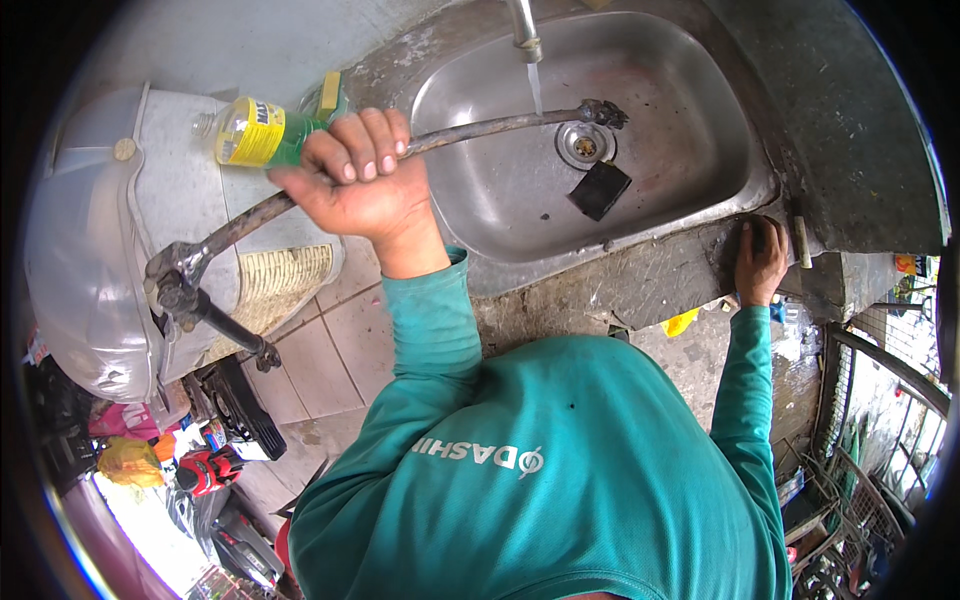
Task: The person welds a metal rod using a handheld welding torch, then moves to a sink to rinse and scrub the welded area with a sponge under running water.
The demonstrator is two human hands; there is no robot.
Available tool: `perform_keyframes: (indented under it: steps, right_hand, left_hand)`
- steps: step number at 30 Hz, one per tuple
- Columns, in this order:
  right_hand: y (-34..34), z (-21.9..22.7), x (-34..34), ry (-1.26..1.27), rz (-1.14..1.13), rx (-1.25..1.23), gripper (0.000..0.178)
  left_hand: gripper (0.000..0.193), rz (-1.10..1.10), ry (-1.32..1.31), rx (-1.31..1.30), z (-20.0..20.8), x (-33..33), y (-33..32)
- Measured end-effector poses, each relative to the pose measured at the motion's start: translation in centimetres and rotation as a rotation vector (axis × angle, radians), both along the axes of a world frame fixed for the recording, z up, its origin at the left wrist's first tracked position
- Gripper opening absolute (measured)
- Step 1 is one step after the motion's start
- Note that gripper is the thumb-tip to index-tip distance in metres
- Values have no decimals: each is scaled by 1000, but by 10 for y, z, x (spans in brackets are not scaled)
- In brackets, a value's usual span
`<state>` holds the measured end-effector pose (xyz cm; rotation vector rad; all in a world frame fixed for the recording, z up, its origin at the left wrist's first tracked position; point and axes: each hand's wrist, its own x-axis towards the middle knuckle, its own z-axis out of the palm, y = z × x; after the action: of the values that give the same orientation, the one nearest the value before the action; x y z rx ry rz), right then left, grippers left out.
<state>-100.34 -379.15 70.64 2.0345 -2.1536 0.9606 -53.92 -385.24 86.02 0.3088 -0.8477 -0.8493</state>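
My left hand (362, 170) is closed around a long, slightly curved metal rod (480, 130), grimy and dark. The rod's right end, a blackened knob, hangs over the sink (690, 75) near its drain (585, 146). At the other end, left of my hand, a jointed piece with a short arm hangs down. Water runs in a thin stream from the faucet (527, 42) onto the rod. A black square pad (600, 190) lies in the basin below the drain. My right hand (761, 258) rests on the counter's front edge, fingers laid over it, holding nothing visible.
Behind my left hand lies a green bottle (250, 132) with a yellow label, beside a yellow sponge (330, 93). A whitish plastic appliance (180, 170) with a transparent cover stands at the left. Clutter, including a red-and-black item (208, 470), lies lower left; metal racks (870, 470) stand right.
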Motion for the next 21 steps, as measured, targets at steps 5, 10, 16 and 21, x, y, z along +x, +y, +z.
perform_keyframes:
  steps: [5,10,16,21]
  right_hand:
    - [0,1,1,16,-10,-4,18]
    - [0,3,4,-3,-9,2,17]
    - [0,2,2,-9,-4,-8,17]
    - [0,0,0,-22,-1,-9,17]
  left_hand:
    - [70,22,10,40,-14,-10,-18]
    - [69,19,-26,43,-22,-20,-26]
    - [69,35,-36,31,-16,-9,-14]
    - [70,31,-33,9,1,10,7]
